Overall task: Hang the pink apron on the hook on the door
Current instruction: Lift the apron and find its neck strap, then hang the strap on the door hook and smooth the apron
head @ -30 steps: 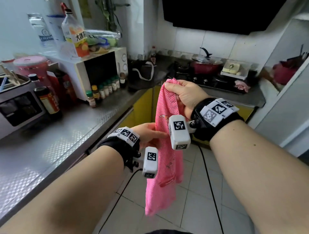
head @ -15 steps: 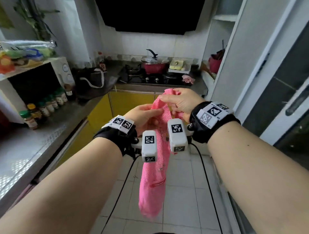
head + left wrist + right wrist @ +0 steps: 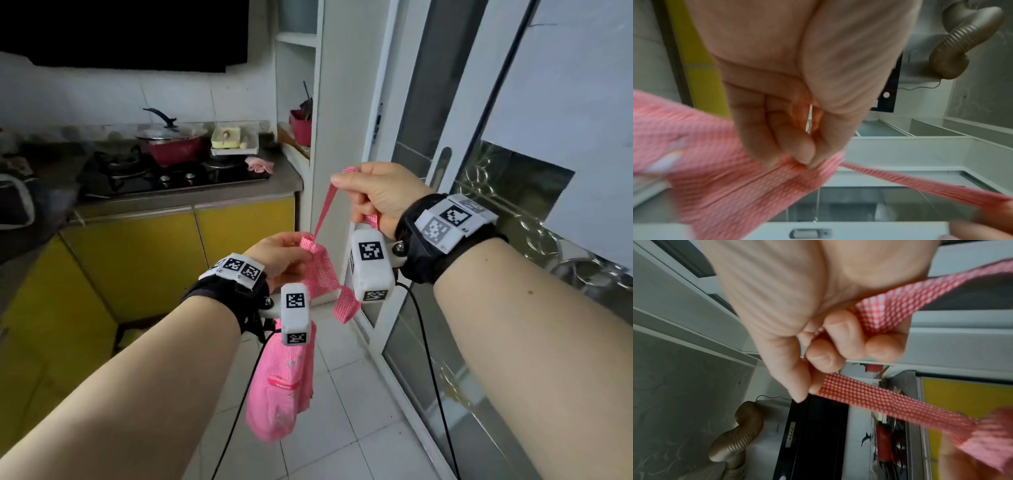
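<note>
The table (image 3: 191, 197), a grey counter over yellow cabinet doors (image 3: 137, 260), runs along the far wall at about ten o'clock. A black gas hob (image 3: 144, 174) lies on it, with a red lidded pot (image 3: 174, 144) on the burners. A white tray (image 3: 234, 140) stands beside the pot at its three o'clock, a pink cloth (image 3: 259, 164) in front of it. White floor tiles (image 3: 346, 404) lie below.

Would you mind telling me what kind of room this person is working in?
Most likely a small home kitchen: a gas hob with a lidded red pot on it stands on a counter above yellow cabinets, and a glazed door is on the right.
</note>
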